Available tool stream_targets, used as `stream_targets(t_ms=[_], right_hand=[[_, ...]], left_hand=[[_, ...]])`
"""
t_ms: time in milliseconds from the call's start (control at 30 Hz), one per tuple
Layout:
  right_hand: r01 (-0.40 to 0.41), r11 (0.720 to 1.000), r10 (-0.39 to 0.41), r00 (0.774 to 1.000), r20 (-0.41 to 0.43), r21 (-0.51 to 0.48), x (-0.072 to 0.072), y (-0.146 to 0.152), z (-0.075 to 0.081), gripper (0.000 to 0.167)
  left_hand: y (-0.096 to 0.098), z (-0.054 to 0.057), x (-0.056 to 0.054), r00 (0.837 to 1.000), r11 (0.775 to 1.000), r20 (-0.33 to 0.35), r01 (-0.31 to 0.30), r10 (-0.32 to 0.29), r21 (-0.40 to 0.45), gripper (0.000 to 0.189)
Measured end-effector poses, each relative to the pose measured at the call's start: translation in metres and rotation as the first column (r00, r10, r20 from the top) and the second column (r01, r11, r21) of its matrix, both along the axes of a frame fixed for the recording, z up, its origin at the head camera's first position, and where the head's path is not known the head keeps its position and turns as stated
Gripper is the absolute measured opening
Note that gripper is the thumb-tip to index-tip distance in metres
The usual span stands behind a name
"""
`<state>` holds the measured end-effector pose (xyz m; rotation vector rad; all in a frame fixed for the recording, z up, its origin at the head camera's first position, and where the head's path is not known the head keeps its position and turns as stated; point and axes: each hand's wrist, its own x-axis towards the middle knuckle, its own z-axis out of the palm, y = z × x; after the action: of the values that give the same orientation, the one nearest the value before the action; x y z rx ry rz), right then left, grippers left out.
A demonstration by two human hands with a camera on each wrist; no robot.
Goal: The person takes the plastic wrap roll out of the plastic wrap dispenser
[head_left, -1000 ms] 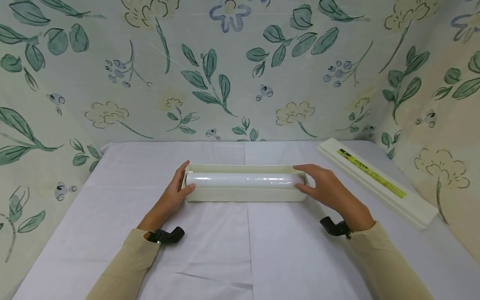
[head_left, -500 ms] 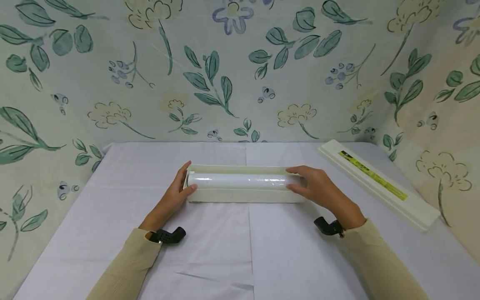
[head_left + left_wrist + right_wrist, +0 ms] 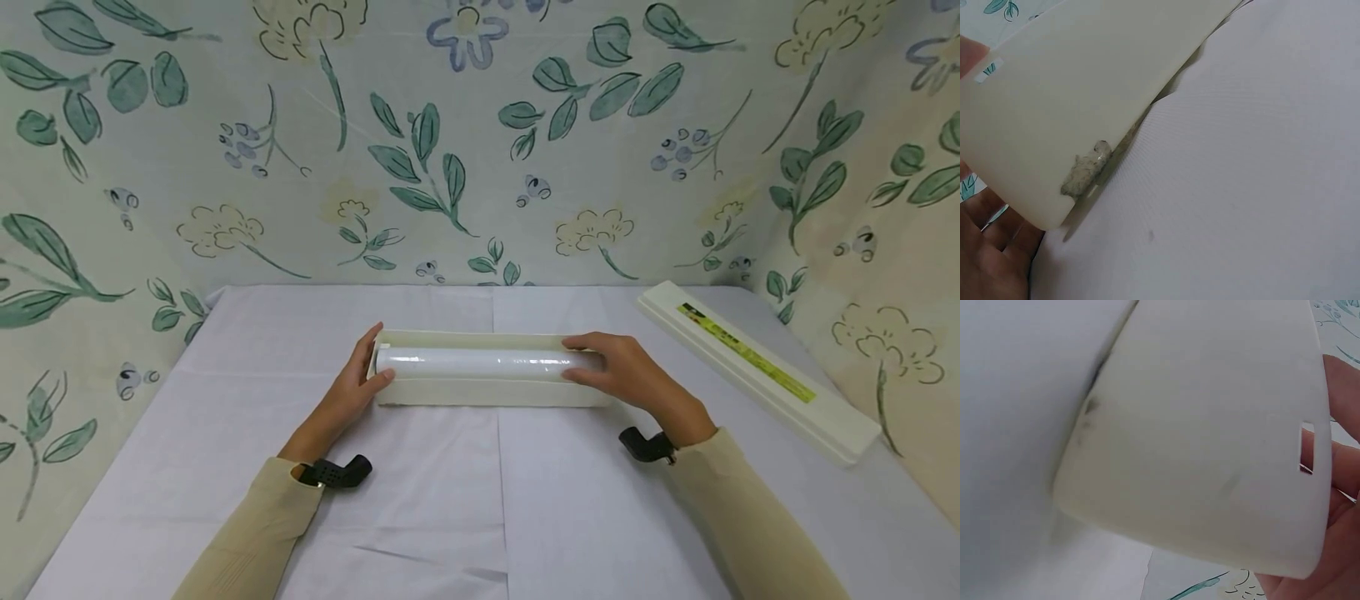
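Observation:
A long cream plastic cling film dispenser box (image 3: 487,393) lies without its lid on the white cloth, with a shiny roll of cling film (image 3: 480,362) inside it. My left hand (image 3: 351,379) grips the box's left end, thumb over the front edge and fingers behind the end. At the other end my right hand (image 3: 633,371) reaches over the box, thumb and fingers around the right part of the roll. The right wrist view shows the box's front wall (image 3: 1197,444) with fingers behind it. The left wrist view shows the wall with a dirty patch (image 3: 1087,174).
The cream lid (image 3: 757,375), with a yellow label strip, lies diagonally on the right side of the table. White creased cloth (image 3: 420,500) covers the tabletop. Floral fabric (image 3: 480,150) hangs behind and at both sides.
My right hand has slid left from the box's right end, its thumb and fingertips now further in along the roll. The left hand keeps its grip and the box stays in place.

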<state>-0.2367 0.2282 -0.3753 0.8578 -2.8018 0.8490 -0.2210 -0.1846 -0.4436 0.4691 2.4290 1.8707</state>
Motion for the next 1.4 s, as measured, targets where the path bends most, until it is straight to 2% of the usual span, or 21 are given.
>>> stream_targets(t_ms=[333, 700, 967, 1100, 1400], right_hand=[[0.024, 0.995, -0.037, 0.988, 0.148, 0.092, -0.004, -0.008, 0.004, 0.058], [-0.007, 0.989, -0.028, 0.972, 0.232, 0.148, -0.013, -0.005, 0.000, 0.065], [-0.028, 0.986, -0.024, 0.953, 0.301, 0.167, -0.016, -0.008, 0.005, 0.058], [-0.020, 0.979, -0.049, 0.942, 0.333, 0.201, -0.019, -0.009, 0.007, 0.058], [-0.035, 0.976, -0.047, 0.930, 0.363, 0.214, -0.023, -0.011, 0.010, 0.053]], left_hand=[[-0.001, -0.002, 0.000, 1.000, 1.000, -0.005, -0.006, 0.006, -0.013, 0.076], [-0.001, -0.003, 0.001, 1.000, 1.000, -0.004, 0.003, -0.003, -0.004, 0.074], [-0.001, -0.002, 0.002, 1.000, 1.000, -0.014, 0.003, -0.003, 0.007, 0.074], [-0.001, -0.002, 0.001, 1.000, 1.000, -0.013, 0.008, -0.008, 0.006, 0.075], [-0.003, -0.002, -0.002, 1.000, 1.000, -0.014, 0.007, -0.007, 0.000, 0.075]])
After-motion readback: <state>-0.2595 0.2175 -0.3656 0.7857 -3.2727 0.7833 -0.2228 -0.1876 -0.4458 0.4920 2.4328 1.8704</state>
